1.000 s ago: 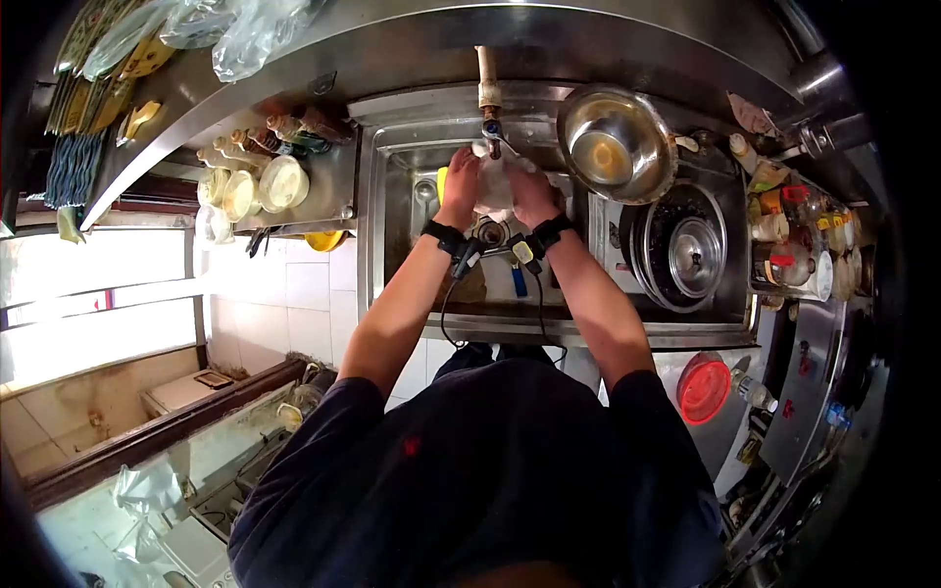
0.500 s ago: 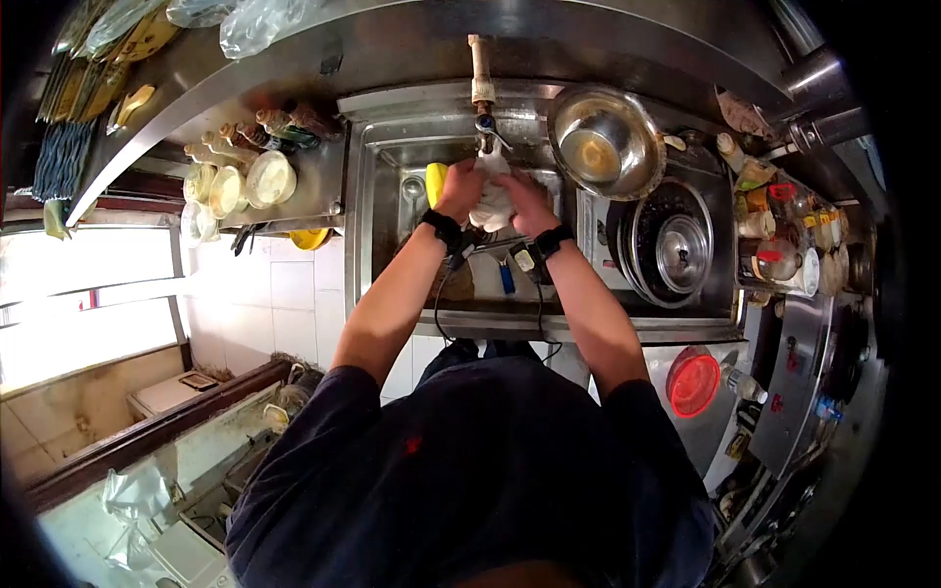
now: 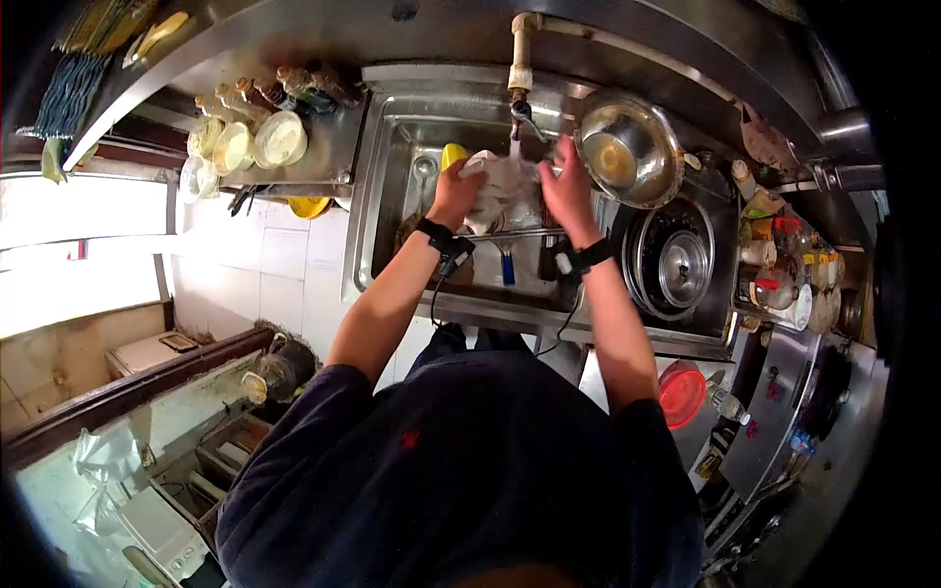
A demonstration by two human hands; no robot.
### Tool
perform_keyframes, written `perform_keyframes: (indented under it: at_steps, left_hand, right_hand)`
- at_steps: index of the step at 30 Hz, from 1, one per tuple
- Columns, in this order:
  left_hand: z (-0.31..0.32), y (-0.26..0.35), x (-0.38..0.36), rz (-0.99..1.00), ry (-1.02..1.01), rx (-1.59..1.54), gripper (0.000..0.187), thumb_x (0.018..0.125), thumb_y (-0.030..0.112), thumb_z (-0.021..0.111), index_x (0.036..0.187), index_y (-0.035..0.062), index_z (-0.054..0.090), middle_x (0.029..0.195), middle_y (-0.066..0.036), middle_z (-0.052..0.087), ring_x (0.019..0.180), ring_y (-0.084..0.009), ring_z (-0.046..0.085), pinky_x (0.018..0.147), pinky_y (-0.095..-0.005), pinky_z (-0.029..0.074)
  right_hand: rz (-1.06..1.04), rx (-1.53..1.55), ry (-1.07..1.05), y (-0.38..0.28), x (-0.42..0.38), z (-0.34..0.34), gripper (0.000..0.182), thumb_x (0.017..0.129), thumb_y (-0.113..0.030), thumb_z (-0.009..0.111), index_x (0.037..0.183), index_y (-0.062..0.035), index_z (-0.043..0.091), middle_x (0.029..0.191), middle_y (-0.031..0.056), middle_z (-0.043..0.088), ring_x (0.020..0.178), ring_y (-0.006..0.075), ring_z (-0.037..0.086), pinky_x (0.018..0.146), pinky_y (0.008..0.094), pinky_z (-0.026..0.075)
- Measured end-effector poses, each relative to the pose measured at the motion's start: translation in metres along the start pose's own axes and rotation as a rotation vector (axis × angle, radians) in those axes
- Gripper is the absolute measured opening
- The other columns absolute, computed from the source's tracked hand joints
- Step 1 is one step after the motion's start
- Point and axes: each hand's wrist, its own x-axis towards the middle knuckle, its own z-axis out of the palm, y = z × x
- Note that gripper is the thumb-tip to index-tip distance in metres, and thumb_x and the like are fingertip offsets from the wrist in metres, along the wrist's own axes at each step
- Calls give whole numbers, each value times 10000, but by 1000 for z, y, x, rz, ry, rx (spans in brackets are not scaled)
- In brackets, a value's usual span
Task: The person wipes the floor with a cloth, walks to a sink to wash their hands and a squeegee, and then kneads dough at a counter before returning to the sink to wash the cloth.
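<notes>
A wet white cloth [image 3: 498, 188] is under the tap [image 3: 521, 110], with water running onto it. My left hand [image 3: 456, 194] grips the cloth's left side. To the right of the tap, my right hand [image 3: 569, 194] is raised with its fingers apart, a little blurred and holding nothing that I can see. Both hands are over the steel sink [image 3: 377, 230]. Behind the left hand, something yellow [image 3: 453, 154] shows in part. A blue-handled tool [image 3: 508, 268] lies in the basin below the cloth, its upper end partly hidden.
A metal bowl [image 3: 627, 147] stands right of the tap, close to my right hand. Round pans and lids [image 3: 683, 265] are stacked beside it. Bottles [image 3: 779, 269] crowd the right shelf; pale tubs [image 3: 279, 140] stand on the left one. A red lid [image 3: 681, 395] is at the lower right.
My right hand has come off the cloth and moved right. The cloth, bunched between both hands before, is now spread out more in my left hand. The view has shifted slightly.
</notes>
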Motion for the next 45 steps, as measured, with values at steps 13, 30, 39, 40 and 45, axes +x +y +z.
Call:
perform_keyframes:
  at_steps: [13, 30, 39, 40, 45]
  left_hand:
    - [-63, -27, -60, 155, 242, 110, 228, 960, 95, 504, 1137, -42, 550, 932, -84, 645, 781, -126, 614, 660, -263, 507]
    - [-72, -70, -42, 549, -229, 1368, 284, 920, 319, 482, 961, 58, 586, 923, -219, 620, 820, -423, 607, 683, -476, 498]
    - [-85, -89, -16, 695, -450, 1413, 194, 891, 204, 482, 960, 76, 610, 945, -154, 628, 853, -363, 615, 733, -440, 505]
    - [-78, -82, -20, 636, -436, 1437, 194, 885, 172, 491, 991, 70, 617, 980, -139, 641, 899, -358, 615, 769, -427, 505]
    - [-72, -82, -13, 489, -362, 1398, 230, 902, 220, 471, 937, 41, 612, 924, -178, 634, 872, -408, 604, 765, -463, 490]
  right_hand:
    - [109, 328, -160, -28, -32, 25, 632, 954, -267, 540, 1478, -91, 233, 1366, 206, 478, 1094, 230, 601, 821, 292, 504]
    - [386, -15, 243, 12, -149, 225, 292, 966, -230, 420, 1144, -10, 493, 1058, 270, 579, 914, 419, 590, 776, 482, 481]
    - [188, -284, 354, 38, -151, 247, 182, 889, -155, 493, 1055, -90, 531, 817, 172, 614, 752, 335, 634, 603, 443, 501]
    - [183, -321, 350, 33, -150, 241, 159, 890, -154, 492, 1030, -88, 530, 785, 177, 607, 736, 348, 630, 599, 451, 497]
    - [527, -112, 199, 45, -139, 250, 208, 925, -197, 440, 1064, -81, 543, 832, 211, 616, 782, 373, 626, 657, 477, 486]
